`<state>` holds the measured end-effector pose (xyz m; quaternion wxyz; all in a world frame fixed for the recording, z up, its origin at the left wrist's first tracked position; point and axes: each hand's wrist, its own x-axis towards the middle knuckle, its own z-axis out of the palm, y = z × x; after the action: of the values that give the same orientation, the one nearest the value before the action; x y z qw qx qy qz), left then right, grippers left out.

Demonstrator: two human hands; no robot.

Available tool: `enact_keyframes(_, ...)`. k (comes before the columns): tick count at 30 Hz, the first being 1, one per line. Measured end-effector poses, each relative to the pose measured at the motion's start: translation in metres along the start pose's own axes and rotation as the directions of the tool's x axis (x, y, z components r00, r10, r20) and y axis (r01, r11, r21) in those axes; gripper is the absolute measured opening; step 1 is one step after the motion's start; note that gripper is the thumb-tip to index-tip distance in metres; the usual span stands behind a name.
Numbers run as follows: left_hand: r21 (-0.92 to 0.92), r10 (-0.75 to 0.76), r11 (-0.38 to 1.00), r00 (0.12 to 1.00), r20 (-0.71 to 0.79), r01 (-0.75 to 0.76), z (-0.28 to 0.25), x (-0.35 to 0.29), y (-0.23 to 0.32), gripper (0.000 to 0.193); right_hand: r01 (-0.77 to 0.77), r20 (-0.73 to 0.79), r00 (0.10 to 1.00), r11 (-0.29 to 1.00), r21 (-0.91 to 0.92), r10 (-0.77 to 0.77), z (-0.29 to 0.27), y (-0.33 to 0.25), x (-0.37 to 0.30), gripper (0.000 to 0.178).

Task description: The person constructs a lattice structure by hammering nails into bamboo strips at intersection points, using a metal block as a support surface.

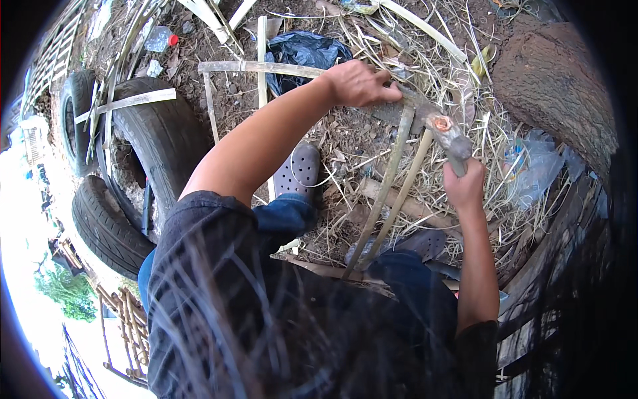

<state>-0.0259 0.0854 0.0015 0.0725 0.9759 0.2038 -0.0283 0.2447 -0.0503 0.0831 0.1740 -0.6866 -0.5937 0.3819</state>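
Observation:
My left hand [362,83] is closed over a pale bent bamboo strip [259,67], thumb and fingers pressed together near a corner. From that corner a greenish bamboo length [387,179] runs down toward my lap, beside a second, browner strip [407,189]. My right hand [465,183] grips the short grey handle of a rough club-like wooden tool [452,136]. Its thick body has a raw reddish knot and reaches up to the strip's corner. Whether it touches the strip I cannot tell. A dark flat piece beneath the corner is partly hidden.
Old tyres [163,126] lie at the left, a plastic bottle [158,40] beyond them. A black plastic bag [306,56] sits behind my left hand. Loose shavings [458,86] litter the ground. A thick log [558,86] and clear plastic bags [531,169] are at the right.

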Motion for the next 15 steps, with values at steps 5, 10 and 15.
enact_keyframes(5, -0.058, 0.019, 0.998, 0.995, 0.099, -0.013, -0.004, 0.000, 0.000, 0.029, 0.080, -0.092, 0.993, 0.997, 0.009, -0.079, 0.008, 0.005, -0.003, 0.012)
enact_keyframes(10, -0.067, -0.006, 0.998, 0.999, -0.052, 0.002, 0.004, -0.004, -0.004, 0.029, 0.306, -0.215, 0.934, 0.950, 0.060, -0.287, 0.008, 0.010, -0.003, 0.010)
enact_keyframes(15, -0.124, 0.034, 0.991, 0.996, -0.078, -0.044, 0.004, -0.005, -0.008, 0.034, 0.294, -0.062, 0.947, 0.928, -0.230, -0.315, 0.016, 0.017, 0.007, 0.017)
